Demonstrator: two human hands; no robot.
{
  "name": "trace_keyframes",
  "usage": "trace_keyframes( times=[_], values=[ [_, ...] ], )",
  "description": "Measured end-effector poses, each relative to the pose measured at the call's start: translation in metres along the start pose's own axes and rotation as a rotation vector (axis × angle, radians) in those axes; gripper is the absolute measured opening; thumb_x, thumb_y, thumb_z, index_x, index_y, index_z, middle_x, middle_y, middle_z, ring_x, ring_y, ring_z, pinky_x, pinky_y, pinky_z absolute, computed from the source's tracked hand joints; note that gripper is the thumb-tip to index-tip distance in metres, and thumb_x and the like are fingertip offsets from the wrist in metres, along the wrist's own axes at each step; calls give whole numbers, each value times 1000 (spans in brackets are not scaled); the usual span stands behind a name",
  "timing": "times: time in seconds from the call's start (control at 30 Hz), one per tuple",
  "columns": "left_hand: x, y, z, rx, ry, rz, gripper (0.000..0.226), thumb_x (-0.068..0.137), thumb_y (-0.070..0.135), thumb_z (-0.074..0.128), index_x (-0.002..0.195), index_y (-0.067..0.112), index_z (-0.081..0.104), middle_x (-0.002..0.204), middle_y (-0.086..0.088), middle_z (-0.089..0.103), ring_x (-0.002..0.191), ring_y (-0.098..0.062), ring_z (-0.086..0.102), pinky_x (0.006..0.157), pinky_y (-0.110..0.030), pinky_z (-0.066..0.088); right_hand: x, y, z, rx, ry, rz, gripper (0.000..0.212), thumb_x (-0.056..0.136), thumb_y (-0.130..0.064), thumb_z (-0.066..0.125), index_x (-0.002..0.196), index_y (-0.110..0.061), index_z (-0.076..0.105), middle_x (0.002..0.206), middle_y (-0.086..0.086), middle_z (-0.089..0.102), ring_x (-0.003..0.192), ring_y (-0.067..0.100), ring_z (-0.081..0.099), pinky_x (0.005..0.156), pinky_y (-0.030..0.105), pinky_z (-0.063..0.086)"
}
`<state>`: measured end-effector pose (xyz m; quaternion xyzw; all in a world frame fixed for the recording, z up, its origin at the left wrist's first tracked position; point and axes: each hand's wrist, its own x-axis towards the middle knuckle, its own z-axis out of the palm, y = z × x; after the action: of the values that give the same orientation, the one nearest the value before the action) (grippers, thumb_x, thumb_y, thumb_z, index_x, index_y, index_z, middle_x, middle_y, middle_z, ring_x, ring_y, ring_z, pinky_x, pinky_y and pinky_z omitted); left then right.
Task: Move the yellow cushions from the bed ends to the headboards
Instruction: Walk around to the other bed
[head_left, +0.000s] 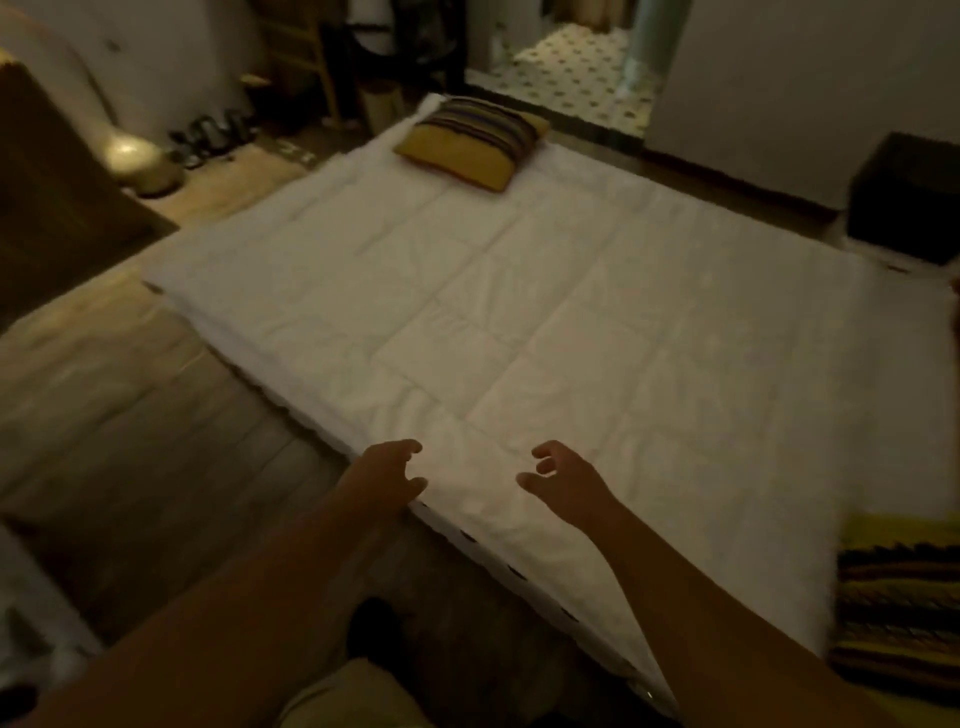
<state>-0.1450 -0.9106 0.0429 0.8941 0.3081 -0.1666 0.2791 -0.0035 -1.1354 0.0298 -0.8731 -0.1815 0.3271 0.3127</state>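
Observation:
A yellow cushion with dark stripes lies at the far end of the white bed. A second yellow striped cushion rests at the near right corner of the bed, cut off by the frame edge. My left hand hovers at the bed's near left edge, fingers curled apart, holding nothing. My right hand is over the quilt beside it, also open and empty. Both hands are far from either cushion.
Wooden floor runs along the bed's left side. A dark wooden piece and a round lamp stand at the left. Shoes sit by the far wall. A dark box stands at the right. A tiled doorway opens beyond the bed.

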Motion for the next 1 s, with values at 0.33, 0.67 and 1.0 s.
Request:
trace_keyframes(
  times=[0.33, 0.67, 1.0],
  values=[
    [-17, -245, -131, -81, 142, -226, 61, 91, 35, 62, 147, 21, 43, 151, -6, 46, 139, -23, 43, 115, -36, 34, 107, -235, 178, -352, -255, -247, 54, 86, -45, 69, 130, -21, 49, 130, 5, 59, 109, 20, 60, 82, 27, 44],
    [-32, -414, -223, -237, 237, -436, 48, 91, 24, 60, 137, 13, 54, 137, -10, 58, 124, -26, 56, 102, -38, 48, 177, -392, 324, -580, -461, -443, 67, 87, -47, 66, 143, -20, 41, 142, 7, 51, 125, 25, 53, 95, 31, 43],
    [64, -543, -313, -353, 316, -560, 47, 88, 25, 63, 134, 17, 55, 123, -9, 64, 104, -20, 60, 88, -32, 52, 302, -526, 425, -418, -547, -431, 65, 90, -37, 66, 145, -14, 40, 136, 9, 52, 127, 27, 52, 101, 35, 45]
  ],
)
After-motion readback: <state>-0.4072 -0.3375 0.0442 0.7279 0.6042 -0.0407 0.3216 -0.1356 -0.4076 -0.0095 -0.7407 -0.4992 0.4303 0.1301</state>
